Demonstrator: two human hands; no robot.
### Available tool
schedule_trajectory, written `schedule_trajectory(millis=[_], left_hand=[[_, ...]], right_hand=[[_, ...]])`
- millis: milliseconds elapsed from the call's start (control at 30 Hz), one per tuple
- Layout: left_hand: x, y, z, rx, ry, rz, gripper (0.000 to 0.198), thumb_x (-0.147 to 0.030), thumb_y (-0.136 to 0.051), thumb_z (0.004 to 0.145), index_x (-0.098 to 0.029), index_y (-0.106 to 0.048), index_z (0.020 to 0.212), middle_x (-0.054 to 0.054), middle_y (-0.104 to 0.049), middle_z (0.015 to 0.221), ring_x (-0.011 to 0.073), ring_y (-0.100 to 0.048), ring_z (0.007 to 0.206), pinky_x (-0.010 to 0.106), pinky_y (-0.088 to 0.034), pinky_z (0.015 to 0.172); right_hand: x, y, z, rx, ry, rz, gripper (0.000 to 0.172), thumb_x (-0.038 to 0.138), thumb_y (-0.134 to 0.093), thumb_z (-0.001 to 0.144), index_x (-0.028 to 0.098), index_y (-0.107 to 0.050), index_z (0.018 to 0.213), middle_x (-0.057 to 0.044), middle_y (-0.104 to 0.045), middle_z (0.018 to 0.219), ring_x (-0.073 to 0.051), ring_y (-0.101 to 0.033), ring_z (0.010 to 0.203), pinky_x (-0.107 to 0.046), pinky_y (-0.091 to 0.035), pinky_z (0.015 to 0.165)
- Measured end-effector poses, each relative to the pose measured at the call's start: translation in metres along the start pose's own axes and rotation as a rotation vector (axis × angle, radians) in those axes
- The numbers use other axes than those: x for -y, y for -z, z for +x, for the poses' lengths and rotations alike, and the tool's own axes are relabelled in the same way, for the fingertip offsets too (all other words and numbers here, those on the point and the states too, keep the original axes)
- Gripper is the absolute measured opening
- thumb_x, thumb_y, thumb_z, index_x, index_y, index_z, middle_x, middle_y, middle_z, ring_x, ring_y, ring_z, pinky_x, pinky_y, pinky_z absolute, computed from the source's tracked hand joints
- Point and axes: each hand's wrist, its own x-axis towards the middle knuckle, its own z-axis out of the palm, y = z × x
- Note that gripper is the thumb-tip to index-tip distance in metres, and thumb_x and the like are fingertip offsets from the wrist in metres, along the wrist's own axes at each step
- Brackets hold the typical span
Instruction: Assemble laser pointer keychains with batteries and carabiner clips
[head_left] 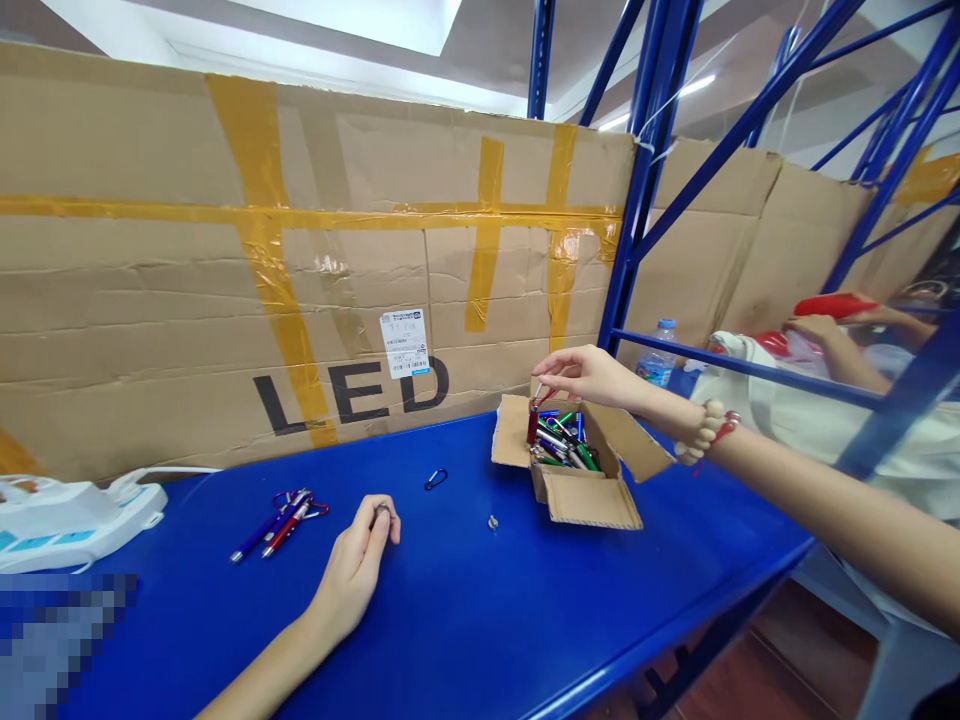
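My right hand (574, 375) pinches the clip end of a small red keychain flashlight (533, 425), which hangs at the left side of an open cardboard box (592, 497). Inside the box lie many small flashlights (559, 440) in green, blue, silver and purple. My left hand (364, 550) is closed above the blue table, thumb against the curled fingers; a small bit of something greyish shows there, too small to name. Between the hands lie a black carabiner (435, 479) and a small metal ring piece (493, 522).
Left of my left hand, a few purple and red pen-like flashlights (281, 523) with clips lie together. A white power strip (97, 525) sits at the left edge. Cardboard (360, 290) stands behind the table. Beyond the blue rack post (634, 220) are a water bottle (658, 355) and another person's arm (847, 350).
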Motion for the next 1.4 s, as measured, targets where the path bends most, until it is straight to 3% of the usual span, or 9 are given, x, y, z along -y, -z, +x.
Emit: schedule_trajectory(millis=[233,500,633,800,900,1000,1100,1167,1400], left_hand=[[0.006,0.001,0.004,0.032,-0.038,0.168,0.025,-0.037,-0.033,0.089,-0.021,-0.052,0.087,0.003,-0.056,0.084,0.019,-0.052,0.083,0.033,-0.038,0.079],[0.034,0.008,0.009,0.007,0.007,0.4,0.027,-0.026,-0.042,0.085,-0.025,-0.066,0.098,0.006,-0.057,0.089,0.0233,-0.05,0.087,0.041,-0.038,0.081],[0.029,0.022,0.012,-0.049,0.032,0.425,0.027,-0.029,-0.044,0.085,-0.023,-0.064,0.102,0.006,-0.057,0.091,0.0237,-0.049,0.091,0.043,-0.036,0.084],[-0.003,0.027,0.007,-0.021,-0.134,0.132,0.03,-0.032,-0.04,0.088,-0.021,-0.058,0.109,0.005,-0.06,0.096,0.0196,-0.051,0.095,0.038,-0.035,0.09],[-0.014,0.015,-0.001,0.126,-0.073,-0.064,0.02,-0.033,-0.056,0.078,-0.016,-0.064,0.085,0.004,-0.062,0.078,0.0164,-0.055,0.073,0.029,-0.042,0.071],[-0.012,0.001,-0.005,0.275,0.1,-0.353,0.028,-0.039,-0.055,0.079,-0.012,-0.06,0.083,0.002,-0.06,0.06,0.0125,-0.056,0.054,0.025,-0.042,0.057],[-0.006,-0.005,-0.004,0.279,0.177,-0.572,0.038,-0.047,-0.058,0.075,-0.011,-0.056,0.088,0.005,-0.064,0.071,0.0132,-0.06,0.054,0.023,-0.041,0.051],[-0.004,-0.006,-0.003,0.257,0.197,-0.648,0.042,-0.047,-0.06,0.074,-0.012,-0.052,0.094,0.008,-0.065,0.081,0.0137,-0.062,0.056,0.023,-0.041,0.05],[-0.008,-0.005,-0.008,0.266,0.269,-0.703,0.04,-0.041,-0.056,0.078,-0.012,-0.051,0.105,0.002,-0.059,0.071,0.0123,-0.06,0.055,0.025,-0.046,0.053]], right_hand=[[0.043,-0.025,-0.022,0.132,0.018,0.154,0.02,0.027,-0.057,0.078,0.013,-0.06,0.092,-0.006,-0.066,0.083,-0.012,-0.064,0.065,-0.017,-0.051,0.044],[0.049,-0.102,-0.025,0.195,0.131,0.283,0.021,0.028,-0.056,0.078,0.014,-0.062,0.093,-0.005,-0.062,0.079,-0.012,-0.063,0.062,-0.016,-0.049,0.038],[0.05,-0.129,-0.019,0.194,0.147,0.354,0.02,0.028,-0.057,0.077,0.014,-0.063,0.091,-0.004,-0.062,0.079,-0.01,-0.061,0.058,-0.016,-0.049,0.037],[0.063,-0.152,-0.025,0.237,0.087,0.616,0.021,0.03,-0.058,0.076,0.014,-0.059,0.09,-0.004,-0.061,0.078,-0.012,-0.063,0.064,-0.018,-0.053,0.042],[0.068,-0.162,-0.034,0.266,0.12,0.638,0.022,0.034,-0.058,0.077,0.016,-0.058,0.089,-0.003,-0.062,0.076,-0.012,-0.062,0.062,-0.02,-0.052,0.042],[0.06,-0.157,-0.043,0.185,0.236,0.342,0.022,0.035,-0.052,0.083,0.018,-0.058,0.095,-0.005,-0.063,0.085,-0.015,-0.062,0.073,-0.028,-0.054,0.056],[0.032,-0.14,-0.052,0.029,0.42,-0.258,0.023,0.032,-0.053,0.083,0.018,-0.06,0.1,-0.01,-0.061,0.1,-0.023,-0.057,0.092,-0.043,-0.046,0.082],[0.008,-0.129,-0.058,0.024,0.463,-0.566,0.014,0.019,-0.054,0.081,0.017,-0.063,0.092,-0.011,-0.06,0.102,-0.025,-0.055,0.094,-0.045,-0.042,0.083],[-0.054,-0.096,-0.071,-0.097,0.556,-0.953,0.031,0.004,-0.046,0.078,0.023,-0.068,0.09,-0.01,-0.058,0.112,-0.026,-0.051,0.102,-0.041,-0.037,0.085]])
